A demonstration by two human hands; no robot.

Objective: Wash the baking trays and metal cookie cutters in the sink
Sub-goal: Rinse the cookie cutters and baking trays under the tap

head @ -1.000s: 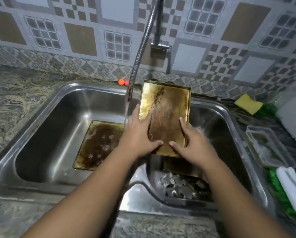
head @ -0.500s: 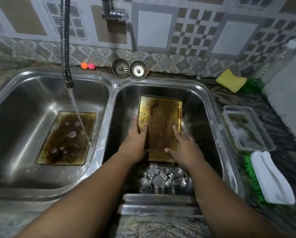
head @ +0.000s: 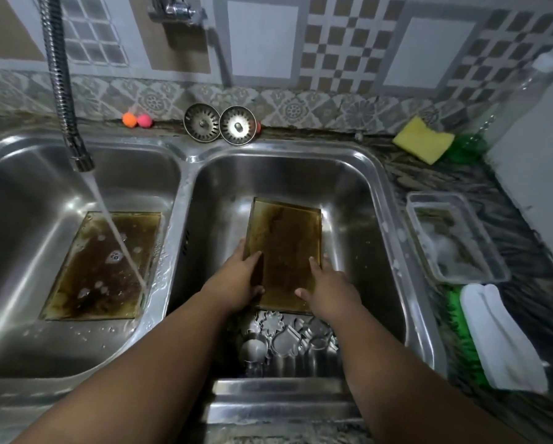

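The left hand [head: 241, 280] and right hand [head: 329, 286] each grip a long side of a stained golden rectangular baking tray [head: 284, 248], low in the right basin of the stainless steel double sink [head: 355, 193]. Silvery metal cookie cutters [head: 284, 338] lie heaped just at its near end. A second grimy brown tray [head: 98, 270] lies in the left basin under water from the flexible metal tap hose [head: 60, 88].

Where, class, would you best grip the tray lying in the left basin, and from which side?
Probably its raised rim at the near short edge, reaching from above: the tray lies flat on the left basin floor, so only the rim gives purchase.
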